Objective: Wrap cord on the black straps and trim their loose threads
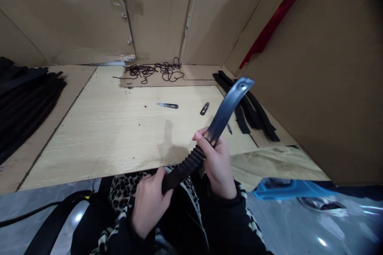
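A flat, dark, shiny strip with a curved end and a small hole slants up and away in front of me. Around its lower part sits a black fabric sleeve, bunched into folds. My right hand is closed around the strip where the sleeve's folds end, thumb on top. My left hand pinches the sleeve's lower, smoother end. Whether the strip runs all the way inside to the left hand is hidden.
Two thread snips lie on the wooden table. Loose dark cord is tangled at the back. Black strips are piled left and right. Cardboard walls stand behind and right. A blue plastic object is below the table.
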`<act>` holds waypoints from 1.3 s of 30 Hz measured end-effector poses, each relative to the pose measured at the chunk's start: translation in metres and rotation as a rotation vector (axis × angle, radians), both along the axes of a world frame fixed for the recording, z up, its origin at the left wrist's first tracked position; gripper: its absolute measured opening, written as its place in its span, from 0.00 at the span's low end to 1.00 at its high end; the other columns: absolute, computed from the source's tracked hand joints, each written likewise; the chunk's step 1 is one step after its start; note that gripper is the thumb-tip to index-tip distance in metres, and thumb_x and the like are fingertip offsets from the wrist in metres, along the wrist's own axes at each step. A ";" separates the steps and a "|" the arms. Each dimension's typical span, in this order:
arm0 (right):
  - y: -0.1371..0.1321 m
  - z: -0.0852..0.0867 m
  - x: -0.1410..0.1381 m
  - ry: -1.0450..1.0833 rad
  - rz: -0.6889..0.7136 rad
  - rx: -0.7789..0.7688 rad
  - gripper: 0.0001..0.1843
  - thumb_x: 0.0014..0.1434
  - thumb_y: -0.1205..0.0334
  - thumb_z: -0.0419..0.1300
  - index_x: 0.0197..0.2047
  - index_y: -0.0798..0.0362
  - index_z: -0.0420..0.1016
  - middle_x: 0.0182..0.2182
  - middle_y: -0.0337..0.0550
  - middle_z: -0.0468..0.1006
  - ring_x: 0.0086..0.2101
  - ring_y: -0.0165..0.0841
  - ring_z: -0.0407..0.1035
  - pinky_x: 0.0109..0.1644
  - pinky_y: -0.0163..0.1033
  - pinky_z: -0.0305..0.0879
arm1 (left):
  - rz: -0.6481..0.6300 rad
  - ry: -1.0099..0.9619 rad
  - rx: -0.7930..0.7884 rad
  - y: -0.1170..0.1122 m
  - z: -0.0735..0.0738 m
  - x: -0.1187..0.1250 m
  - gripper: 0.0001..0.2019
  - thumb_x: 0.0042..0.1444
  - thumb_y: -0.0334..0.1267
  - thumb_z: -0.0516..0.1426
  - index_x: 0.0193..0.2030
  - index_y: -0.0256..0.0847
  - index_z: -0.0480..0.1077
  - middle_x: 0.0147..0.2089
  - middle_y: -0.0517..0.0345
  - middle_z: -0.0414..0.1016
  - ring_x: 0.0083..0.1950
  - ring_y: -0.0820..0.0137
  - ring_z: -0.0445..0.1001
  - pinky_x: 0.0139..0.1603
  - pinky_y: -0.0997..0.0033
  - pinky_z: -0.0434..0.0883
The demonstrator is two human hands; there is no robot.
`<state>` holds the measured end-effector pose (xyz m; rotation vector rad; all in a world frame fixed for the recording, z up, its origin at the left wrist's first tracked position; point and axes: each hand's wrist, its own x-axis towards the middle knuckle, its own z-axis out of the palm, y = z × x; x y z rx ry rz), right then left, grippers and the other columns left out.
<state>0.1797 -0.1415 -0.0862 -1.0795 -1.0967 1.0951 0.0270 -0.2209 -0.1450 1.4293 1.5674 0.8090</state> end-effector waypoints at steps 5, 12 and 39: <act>0.000 0.003 -0.003 0.296 0.230 -0.139 0.13 0.48 0.54 0.67 0.24 0.53 0.70 0.20 0.34 0.63 0.23 0.27 0.56 0.27 0.34 0.52 | -0.564 -0.948 -0.680 -0.006 0.003 -0.019 0.20 0.46 0.47 0.64 0.27 0.43 0.54 0.14 0.75 0.48 0.13 0.82 0.42 0.20 0.77 0.50; 0.006 -0.005 -0.007 -0.024 -0.064 0.087 0.08 0.55 0.59 0.64 0.28 0.53 0.73 0.24 0.36 0.69 0.28 0.29 0.62 0.32 0.34 0.58 | 0.073 -0.199 -0.113 -0.003 -0.008 -0.007 0.11 0.55 0.47 0.57 0.37 0.44 0.63 0.25 0.64 0.65 0.24 0.71 0.64 0.28 0.73 0.60; 0.007 -0.008 -0.011 0.066 -0.013 0.072 0.07 0.54 0.59 0.65 0.29 0.52 0.75 0.26 0.36 0.71 0.29 0.28 0.63 0.33 0.33 0.58 | 0.038 -0.269 -0.201 -0.004 -0.006 -0.008 0.13 0.52 0.49 0.58 0.37 0.43 0.63 0.25 0.63 0.65 0.22 0.73 0.63 0.25 0.74 0.59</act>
